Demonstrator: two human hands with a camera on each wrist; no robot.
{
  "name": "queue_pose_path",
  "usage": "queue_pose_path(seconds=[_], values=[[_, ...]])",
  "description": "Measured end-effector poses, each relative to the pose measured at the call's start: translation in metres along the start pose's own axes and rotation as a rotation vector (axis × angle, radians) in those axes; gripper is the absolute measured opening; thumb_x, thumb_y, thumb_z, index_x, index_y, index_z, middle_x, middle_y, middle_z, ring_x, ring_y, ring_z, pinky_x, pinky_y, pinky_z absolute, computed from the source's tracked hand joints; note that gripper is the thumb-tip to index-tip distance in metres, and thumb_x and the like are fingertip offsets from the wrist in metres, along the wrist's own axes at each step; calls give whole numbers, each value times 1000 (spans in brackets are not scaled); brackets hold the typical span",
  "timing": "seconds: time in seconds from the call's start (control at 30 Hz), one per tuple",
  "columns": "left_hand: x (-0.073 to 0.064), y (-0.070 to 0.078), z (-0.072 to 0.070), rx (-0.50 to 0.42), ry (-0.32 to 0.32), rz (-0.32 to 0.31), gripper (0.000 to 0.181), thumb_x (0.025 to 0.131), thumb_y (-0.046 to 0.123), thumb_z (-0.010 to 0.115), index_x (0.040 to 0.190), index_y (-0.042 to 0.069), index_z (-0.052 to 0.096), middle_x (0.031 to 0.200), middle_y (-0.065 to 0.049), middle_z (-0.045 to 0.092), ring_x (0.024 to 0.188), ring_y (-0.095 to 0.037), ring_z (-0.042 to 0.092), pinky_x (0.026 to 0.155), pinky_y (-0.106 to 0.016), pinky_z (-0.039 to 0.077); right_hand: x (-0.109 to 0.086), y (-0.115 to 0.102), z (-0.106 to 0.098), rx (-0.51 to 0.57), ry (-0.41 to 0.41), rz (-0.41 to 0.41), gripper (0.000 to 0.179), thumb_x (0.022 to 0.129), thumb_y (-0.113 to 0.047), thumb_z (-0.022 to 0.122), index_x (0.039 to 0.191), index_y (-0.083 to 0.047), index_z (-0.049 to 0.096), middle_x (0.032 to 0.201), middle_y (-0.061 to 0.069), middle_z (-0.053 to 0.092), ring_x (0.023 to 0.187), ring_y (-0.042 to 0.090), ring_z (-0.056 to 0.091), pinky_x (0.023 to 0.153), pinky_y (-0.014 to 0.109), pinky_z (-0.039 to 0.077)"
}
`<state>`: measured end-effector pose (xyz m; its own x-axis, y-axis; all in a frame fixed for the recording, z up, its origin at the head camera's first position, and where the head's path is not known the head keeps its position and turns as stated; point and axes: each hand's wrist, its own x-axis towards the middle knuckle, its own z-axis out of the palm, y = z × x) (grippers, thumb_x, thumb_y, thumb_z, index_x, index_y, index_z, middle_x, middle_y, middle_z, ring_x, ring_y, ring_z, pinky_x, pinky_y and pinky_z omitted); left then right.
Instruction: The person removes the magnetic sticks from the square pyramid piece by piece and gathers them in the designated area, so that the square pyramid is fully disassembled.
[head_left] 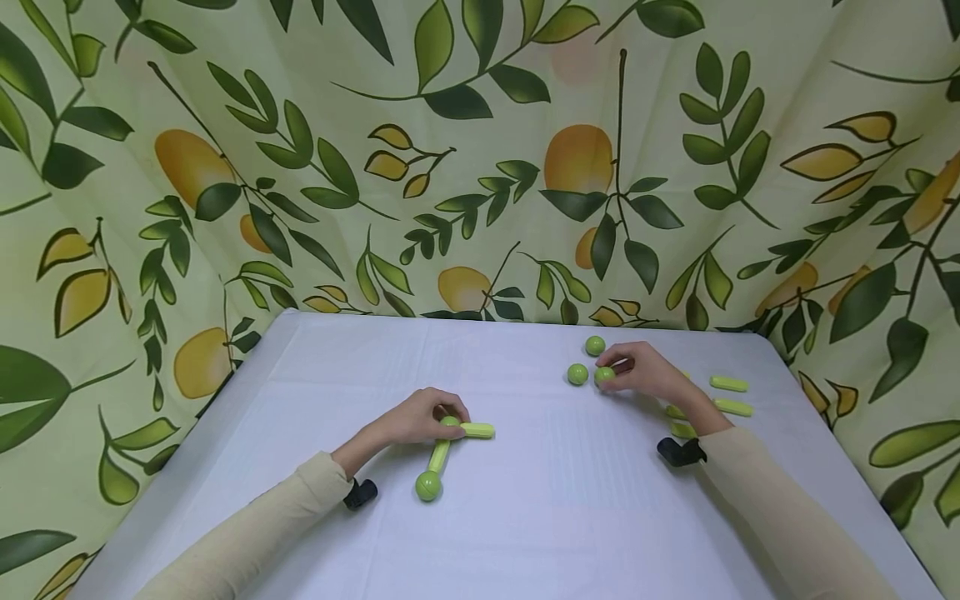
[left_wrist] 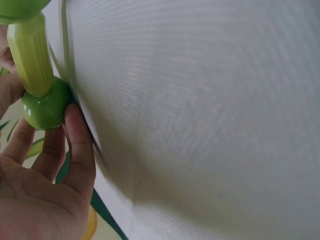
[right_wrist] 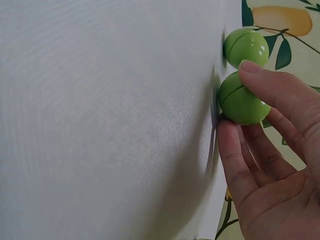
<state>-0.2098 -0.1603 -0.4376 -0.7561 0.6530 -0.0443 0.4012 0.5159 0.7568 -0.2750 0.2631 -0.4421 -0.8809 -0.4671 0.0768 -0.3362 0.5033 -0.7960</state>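
My left hand [head_left: 420, 417] grips a green ball [head_left: 449, 422] at the corner of a joined piece on the table. From that ball one yellow-green stick [head_left: 439, 455] runs toward the front to a second green ball [head_left: 428, 486]. Another stick [head_left: 480, 430] points right. In the left wrist view, fingers and thumb surround the corner ball [left_wrist: 47, 106], with a ribbed stick [left_wrist: 31, 55] set into it. Farther right, my right hand [head_left: 645, 371] pinches a loose green ball [head_left: 603, 376] between thumb and fingers; the right wrist view shows this ball [right_wrist: 242, 105] low against the cloth.
Two more green balls, one at the left [head_left: 577, 374] and one behind [head_left: 595, 346], lie beside the right hand. Several loose sticks [head_left: 732, 407] lie at the right, some partly hidden by the forearm. White cloth [head_left: 525, 517] covers the table; a leaf-patterned curtain [head_left: 480, 167] hangs behind.
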Motion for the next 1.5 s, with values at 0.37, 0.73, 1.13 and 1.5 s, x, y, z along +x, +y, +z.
queue_pose_path(seconds=[0.37, 0.73, 1.13, 1.5], values=[[0, 0, 0, -2, 0, 0, 6, 92, 9, 76, 98, 11, 74, 96, 8, 69, 95, -13, 61, 90, -35, 51, 6, -2, 3, -36, 0, 22, 32, 80, -2, 86, 107, 4, 71, 106, 13, 69, 98, 30, 66, 87, 35, 55], [0, 1, 0, -12, 1, 13, 6, 92, 10, 76, 98, 10, 74, 96, 6, 69, 95, -14, 62, 89, -37, 52, 6, -4, 3, -23, -9, 6, 34, 80, -2, 86, 110, 5, 70, 107, 15, 69, 99, 31, 64, 91, 46, 53], [0, 1, 0, 2, -1, 8, 6, 92, 10, 76, 98, 11, 74, 96, 7, 68, 94, -14, 61, 89, -37, 51, 3, -8, -8, -51, -17, 65, 43, 83, -13, 87, 118, 3, 68, 118, 17, 67, 106, 32, 63, 94, 45, 51], [0, 1, 0, 11, 4, 19, 6, 92, 10, 76, 98, 9, 74, 95, 7, 68, 90, -12, 59, 85, -34, 51, 2, -29, -14, 41, 56, -13, 41, 87, -10, 83, 120, 8, 66, 121, 24, 65, 112, 39, 63, 90, 25, 52]])
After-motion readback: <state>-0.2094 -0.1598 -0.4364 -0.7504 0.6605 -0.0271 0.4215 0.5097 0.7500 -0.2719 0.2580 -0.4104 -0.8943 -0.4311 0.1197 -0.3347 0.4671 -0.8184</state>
